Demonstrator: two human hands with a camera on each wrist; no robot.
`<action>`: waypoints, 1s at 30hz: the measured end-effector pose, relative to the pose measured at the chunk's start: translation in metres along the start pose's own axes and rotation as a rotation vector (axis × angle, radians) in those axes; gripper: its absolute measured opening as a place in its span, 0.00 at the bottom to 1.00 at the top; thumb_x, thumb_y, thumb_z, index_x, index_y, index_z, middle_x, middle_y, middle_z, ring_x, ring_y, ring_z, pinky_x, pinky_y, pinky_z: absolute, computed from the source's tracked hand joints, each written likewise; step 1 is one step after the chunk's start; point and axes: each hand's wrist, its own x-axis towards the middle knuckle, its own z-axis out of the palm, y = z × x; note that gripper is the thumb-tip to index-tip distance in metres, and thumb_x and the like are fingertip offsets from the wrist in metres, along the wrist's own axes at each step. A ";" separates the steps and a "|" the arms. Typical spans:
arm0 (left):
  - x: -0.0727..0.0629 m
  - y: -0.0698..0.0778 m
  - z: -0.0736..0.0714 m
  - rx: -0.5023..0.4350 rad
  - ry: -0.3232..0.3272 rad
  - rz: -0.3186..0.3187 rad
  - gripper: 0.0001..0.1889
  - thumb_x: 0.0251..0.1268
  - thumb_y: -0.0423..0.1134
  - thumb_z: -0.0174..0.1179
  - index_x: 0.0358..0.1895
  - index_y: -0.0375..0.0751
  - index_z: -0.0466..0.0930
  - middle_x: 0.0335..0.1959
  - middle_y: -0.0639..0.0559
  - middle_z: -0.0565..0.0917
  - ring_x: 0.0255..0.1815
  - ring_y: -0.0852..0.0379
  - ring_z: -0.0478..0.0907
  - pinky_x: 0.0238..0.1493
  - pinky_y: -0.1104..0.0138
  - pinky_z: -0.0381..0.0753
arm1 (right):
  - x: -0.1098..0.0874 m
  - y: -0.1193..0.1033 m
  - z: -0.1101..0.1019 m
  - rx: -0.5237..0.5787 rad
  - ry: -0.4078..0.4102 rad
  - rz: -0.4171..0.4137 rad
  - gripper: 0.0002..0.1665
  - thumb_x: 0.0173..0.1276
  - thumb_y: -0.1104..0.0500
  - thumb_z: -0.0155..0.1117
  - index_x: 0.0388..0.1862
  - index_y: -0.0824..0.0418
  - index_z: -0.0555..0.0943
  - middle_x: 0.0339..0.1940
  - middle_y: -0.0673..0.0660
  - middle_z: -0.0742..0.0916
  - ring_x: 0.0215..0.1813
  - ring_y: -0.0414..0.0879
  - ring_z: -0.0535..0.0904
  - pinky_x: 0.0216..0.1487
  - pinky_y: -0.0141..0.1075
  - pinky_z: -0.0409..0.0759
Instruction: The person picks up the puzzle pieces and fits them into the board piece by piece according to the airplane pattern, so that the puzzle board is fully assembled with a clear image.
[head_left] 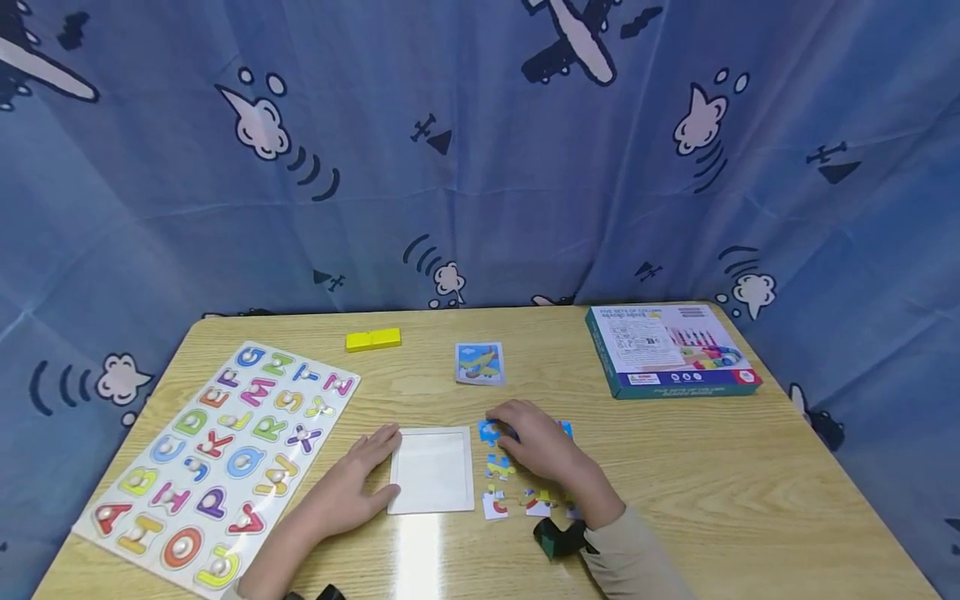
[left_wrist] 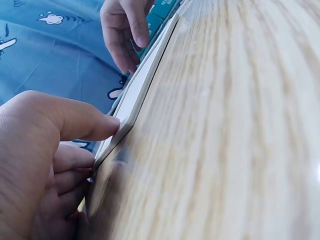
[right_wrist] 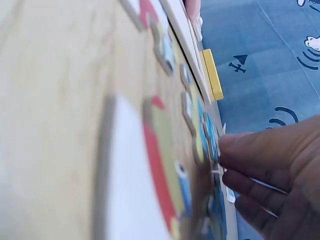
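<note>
"Fingers first?"
"We see the right hand (head_left: 538,442) curved over a blue puzzle piece (head_left: 487,432) — pinching, we cannot tell; the left hand (head_left: 354,486), fingers spread, touches the white tray (head_left: 432,471)."
"The piece?"
"Just right of the tray — the right hand nearer."

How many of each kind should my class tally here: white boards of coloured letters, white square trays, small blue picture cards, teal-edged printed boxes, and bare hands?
White board of coloured letters: 1
White square tray: 1
Small blue picture card: 1
Teal-edged printed box: 1
Bare hands: 2 (left hand, right hand)
Total: 6
</note>
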 end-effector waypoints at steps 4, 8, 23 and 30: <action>-0.001 -0.001 0.002 -0.002 0.006 -0.004 0.36 0.59 0.44 0.63 0.71 0.40 0.61 0.75 0.49 0.57 0.75 0.44 0.52 0.76 0.50 0.50 | 0.000 0.001 0.004 -0.025 0.011 -0.012 0.18 0.66 0.62 0.62 0.56 0.61 0.79 0.54 0.56 0.81 0.60 0.51 0.75 0.62 0.46 0.76; 0.000 0.000 0.001 0.006 0.010 -0.003 0.36 0.59 0.45 0.63 0.71 0.40 0.61 0.75 0.50 0.58 0.75 0.44 0.53 0.76 0.50 0.51 | 0.001 0.001 0.007 -0.024 0.043 -0.018 0.17 0.65 0.64 0.62 0.53 0.61 0.81 0.50 0.56 0.81 0.55 0.51 0.74 0.57 0.45 0.79; 0.001 -0.002 0.000 0.000 0.013 0.005 0.37 0.58 0.45 0.63 0.71 0.40 0.62 0.75 0.50 0.58 0.75 0.45 0.53 0.75 0.50 0.52 | 0.002 0.001 0.007 0.000 0.085 -0.046 0.15 0.64 0.61 0.64 0.51 0.58 0.82 0.47 0.52 0.82 0.54 0.47 0.76 0.56 0.43 0.79; 0.000 -0.003 0.001 -0.020 0.015 0.013 0.37 0.59 0.45 0.63 0.71 0.40 0.62 0.75 0.50 0.58 0.75 0.46 0.53 0.76 0.50 0.51 | 0.000 -0.007 0.006 0.067 0.049 -0.058 0.16 0.65 0.60 0.64 0.52 0.58 0.82 0.47 0.50 0.81 0.52 0.44 0.76 0.52 0.40 0.81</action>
